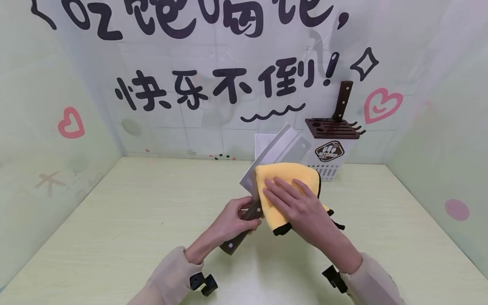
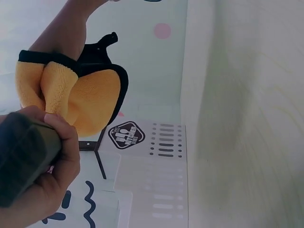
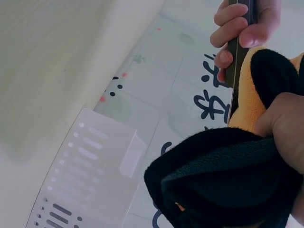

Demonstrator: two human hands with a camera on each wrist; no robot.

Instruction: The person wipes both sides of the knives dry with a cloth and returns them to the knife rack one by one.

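In the head view my left hand [image 1: 228,220] grips the dark riveted handle [image 1: 249,212] of a cleaver [image 1: 272,148], its broad blade slanting up to the right. My right hand [image 1: 301,207] holds a yellow cloth [image 1: 286,171] with black edging over the blade, fingers spread along its front. In the right wrist view the thumb presses into the folded cloth [image 3: 213,171], whose other face is dark. The handle end [image 2: 28,156] fills the lower left of the left wrist view. The cloth hides much of the blade.
Behind the cloth stands a white knife holder [image 1: 329,150] with a brown slotted top, against the back wall. One knife [image 1: 343,99] is upright in it. Printed walls [image 1: 76,169] enclose the pale wooden tabletop [image 1: 114,237] on both sides.
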